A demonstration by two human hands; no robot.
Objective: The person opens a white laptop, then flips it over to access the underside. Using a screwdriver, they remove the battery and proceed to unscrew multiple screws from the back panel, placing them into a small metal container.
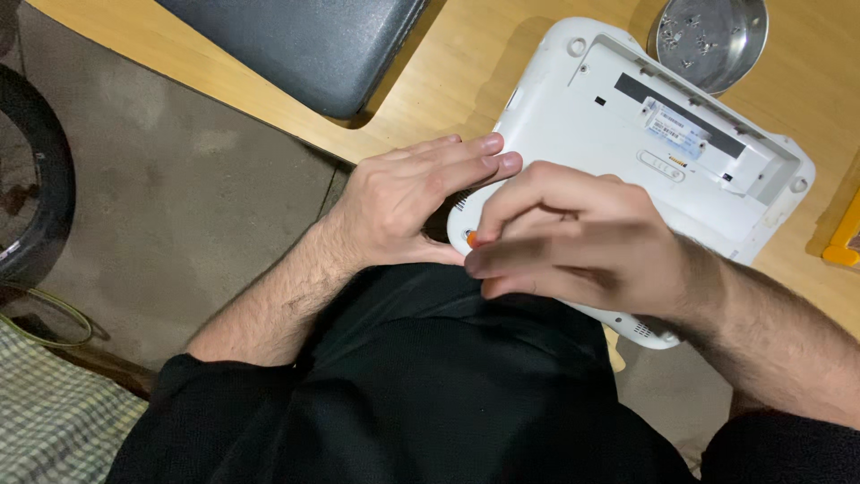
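At the table edge (296,116), both hands (399,206) on overhanging white laptop (627,134).

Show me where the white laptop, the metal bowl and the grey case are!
white laptop (627,143), head view, on its bare underside.
metal bowl (717,40), head view, on its inner floor.
grey case (296,45), head view, on its top face.

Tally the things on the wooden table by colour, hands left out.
White: 1, the upturned laptop
Dark grey: 1, the closed case
Silver: 1, the metal bowl holding small screws
Yellow: 1, the object cut off at the right edge
Total: 4
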